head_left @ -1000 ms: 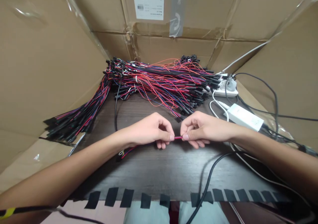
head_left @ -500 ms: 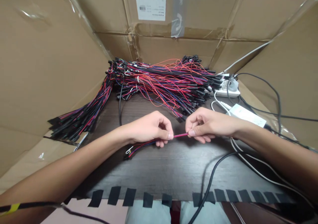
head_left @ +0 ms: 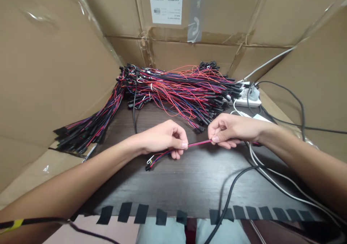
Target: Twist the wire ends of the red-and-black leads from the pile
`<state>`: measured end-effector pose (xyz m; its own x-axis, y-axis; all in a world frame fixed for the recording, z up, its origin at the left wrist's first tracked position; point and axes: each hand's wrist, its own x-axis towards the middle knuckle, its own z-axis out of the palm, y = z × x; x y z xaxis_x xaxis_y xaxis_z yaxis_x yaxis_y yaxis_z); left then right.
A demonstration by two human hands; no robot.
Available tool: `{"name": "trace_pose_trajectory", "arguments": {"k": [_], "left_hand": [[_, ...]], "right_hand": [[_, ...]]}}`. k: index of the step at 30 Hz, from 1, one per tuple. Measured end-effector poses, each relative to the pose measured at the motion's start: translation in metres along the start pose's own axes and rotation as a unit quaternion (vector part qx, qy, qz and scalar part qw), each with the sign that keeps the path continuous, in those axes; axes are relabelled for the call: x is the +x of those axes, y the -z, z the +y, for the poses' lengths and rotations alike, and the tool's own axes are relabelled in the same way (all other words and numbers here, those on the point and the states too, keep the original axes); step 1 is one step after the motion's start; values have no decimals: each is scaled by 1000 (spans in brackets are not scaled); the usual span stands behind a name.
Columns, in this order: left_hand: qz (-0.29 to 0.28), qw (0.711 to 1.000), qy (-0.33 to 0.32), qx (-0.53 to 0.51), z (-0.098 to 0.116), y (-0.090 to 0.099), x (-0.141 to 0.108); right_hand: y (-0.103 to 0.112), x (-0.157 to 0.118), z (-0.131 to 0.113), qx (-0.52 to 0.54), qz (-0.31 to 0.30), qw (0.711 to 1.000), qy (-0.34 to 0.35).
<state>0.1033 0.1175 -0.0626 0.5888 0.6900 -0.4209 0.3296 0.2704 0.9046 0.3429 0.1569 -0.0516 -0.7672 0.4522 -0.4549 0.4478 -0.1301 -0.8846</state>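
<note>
Between my hands a thin wire harness [head_left: 199,143] of red, pink and dark wires is stretched above the table. My left hand [head_left: 173,139] pinches it between thumb and fingers. From that hand the harness's end hangs out to the left, with a small black connector [head_left: 148,167] and a white loop near it. My right hand [head_left: 226,132] grips the same harness further right with thumb and forefinger. Part of the harness passes behind the right hand and shows again beyond it, near the wrist.
A large pile of similar wire harnesses [head_left: 173,85] lies at the back, and another bundle [head_left: 81,134] at the left. A white power strip [head_left: 248,102] and white cables stand right. A black cable [head_left: 230,193] crosses the front. Black tape strips [head_left: 161,217] line the table edge.
My right hand has moved a little right and up along the harness, widening the gap between the hands. The connector end has shifted right, closer to my left hand.
</note>
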Motion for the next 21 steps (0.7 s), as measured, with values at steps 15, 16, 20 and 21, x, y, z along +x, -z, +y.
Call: {"name": "trace_pose_trajectory", "arguments": {"k": [15, 16, 20, 21], "left_hand": [[-13, 1000, 2, 4, -1, 1, -1], [-11, 1000, 2, 4, -1, 1, -1], [-3, 1000, 3, -3, -1, 2, -1], [-1, 1000, 4, -8, -1, 2, -1]], "right_hand": [[18, -7, 4, -18, -15, 999, -40], [20, -7, 5, -18, -16, 999, -41], [24, -7, 7, -16, -21, 999, -47], [24, -7, 7, -14, -21, 999, -46]]}}
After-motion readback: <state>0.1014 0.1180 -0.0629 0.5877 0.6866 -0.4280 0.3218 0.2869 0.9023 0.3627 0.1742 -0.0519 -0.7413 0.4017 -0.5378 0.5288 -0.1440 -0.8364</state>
